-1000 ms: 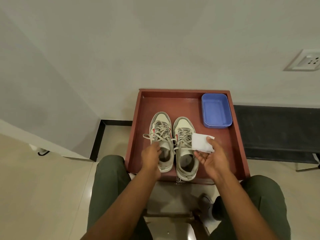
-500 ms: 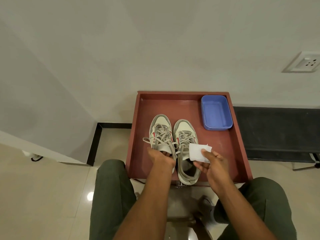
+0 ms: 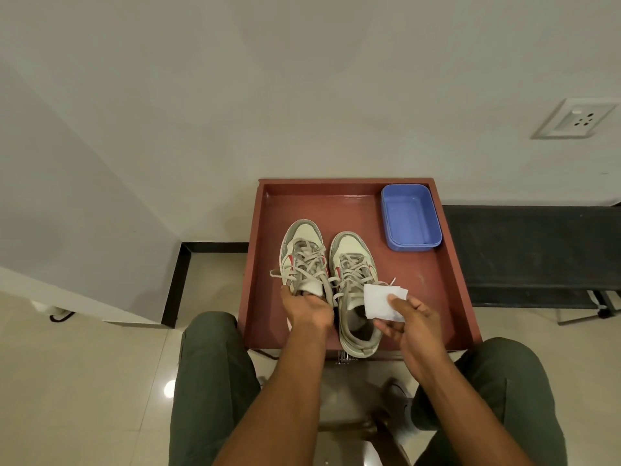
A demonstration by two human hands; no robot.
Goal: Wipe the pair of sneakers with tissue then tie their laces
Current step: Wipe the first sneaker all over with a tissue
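Head view: sneakers inside red tray.

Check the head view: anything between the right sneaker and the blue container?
Nothing: in the head view only bare tray floor lies between the right sneaker and the blue container.

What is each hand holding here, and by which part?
The left hand grips the left sneaker at its collar, near the tongue. The right hand pinches the folded tissue by its near right corner.
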